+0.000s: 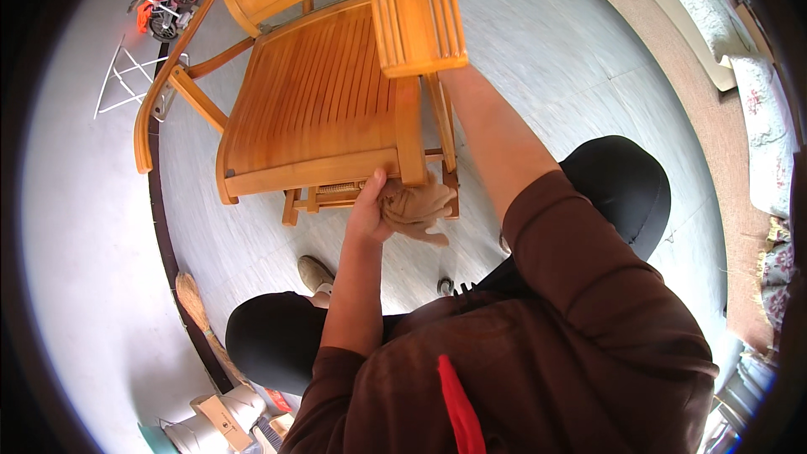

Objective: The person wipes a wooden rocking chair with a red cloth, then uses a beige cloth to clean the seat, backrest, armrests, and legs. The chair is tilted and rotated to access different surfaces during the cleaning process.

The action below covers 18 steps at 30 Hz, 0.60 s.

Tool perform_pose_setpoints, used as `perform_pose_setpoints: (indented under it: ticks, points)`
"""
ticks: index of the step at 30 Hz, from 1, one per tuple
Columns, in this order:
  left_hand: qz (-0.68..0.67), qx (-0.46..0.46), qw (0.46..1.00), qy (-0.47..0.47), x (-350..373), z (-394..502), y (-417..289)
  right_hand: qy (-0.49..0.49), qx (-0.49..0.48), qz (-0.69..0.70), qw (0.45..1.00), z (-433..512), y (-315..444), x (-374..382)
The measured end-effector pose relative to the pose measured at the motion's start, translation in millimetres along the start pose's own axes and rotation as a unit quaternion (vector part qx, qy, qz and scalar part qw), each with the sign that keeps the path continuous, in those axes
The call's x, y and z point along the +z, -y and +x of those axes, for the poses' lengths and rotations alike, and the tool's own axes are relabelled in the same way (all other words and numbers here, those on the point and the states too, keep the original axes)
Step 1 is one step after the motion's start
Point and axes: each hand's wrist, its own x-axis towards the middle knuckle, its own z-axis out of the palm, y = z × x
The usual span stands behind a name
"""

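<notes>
A slatted wooden rocking chair (309, 88) with a lacquered finish stands before me. My left hand (369, 209) is at the front edge of its seat, with the thumb up against the front rail (302, 173). Bunched in that hand is a light brown cloth (416, 211), hanging below the seat corner near the front post (410, 132). My right forearm reaches up to the grooved armrest (419, 12) on the right. Behind that armrest my right hand is hidden, so its grip does not show.
A straw broom (195, 302) lies by a dark floor strip on the left. Farther off are a white folding rack (126, 79) and a child's bicycle (165, 16). A sofa (668, 63) with patterned covers curves along the right. Boxes (220, 419) stand at lower left.
</notes>
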Motion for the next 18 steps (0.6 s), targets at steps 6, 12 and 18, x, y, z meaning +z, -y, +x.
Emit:
perform_pose_setpoints:
  ticks: [6, 12, 18]
  points:
    - [0.047, -0.005, 0.999, -0.026, 21, 13, -9, 0.014, -0.055, 0.165, 0.985, -2, 1, 7]
    - [0.03, -0.011, 0.999, 0.014, 32, 13, -14, 0.038, -0.033, 0.208, 0.977, -7, 8, 1]
    - [0.04, 0.026, 0.998, -0.03, 35, 12, -10, 0.069, -0.001, 0.222, 0.973, -5, 18, -9]
